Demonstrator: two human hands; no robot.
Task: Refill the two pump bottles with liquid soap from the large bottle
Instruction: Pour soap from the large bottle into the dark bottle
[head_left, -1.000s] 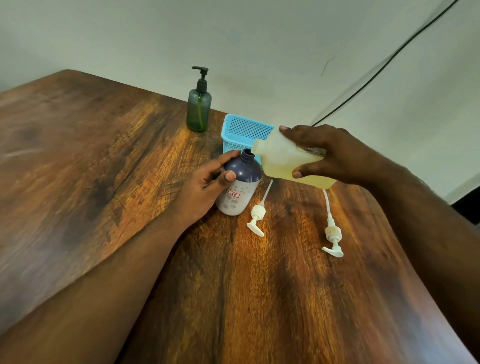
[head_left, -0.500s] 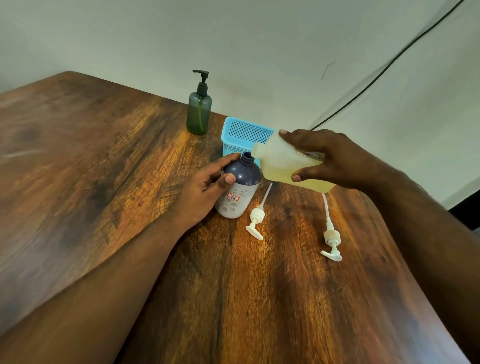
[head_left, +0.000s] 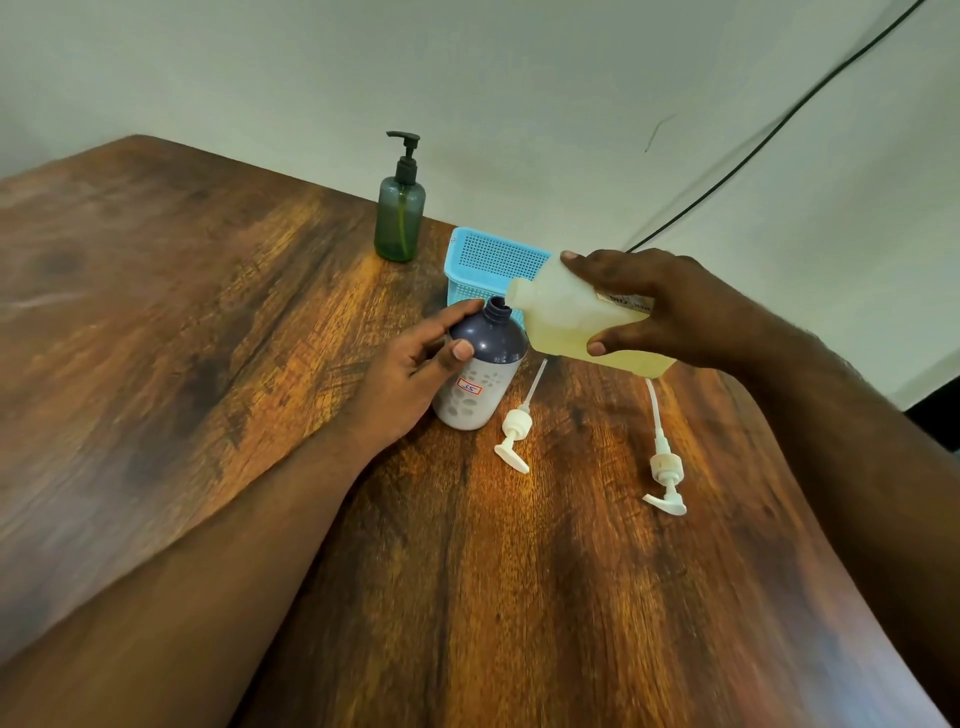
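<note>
Left hand (head_left: 415, 366) and right hand (head_left: 670, 309) both grip.

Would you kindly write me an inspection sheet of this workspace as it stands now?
Surface: wooden table, dark grain, no spill seen.
Job's things: large bottle of yellowish soap tipped, mouth at the open neck of the purple-and-white bottle; green pump bottle upright, pump on, by the wall.
Clutter: two white pump heads lying loose; blue basket behind.
Hands: left hand steadies the purple-and-white bottle; right hand grips the large bottle.
Cables: black cable across the wall.
Surroundings: plain pale wall.
</note>
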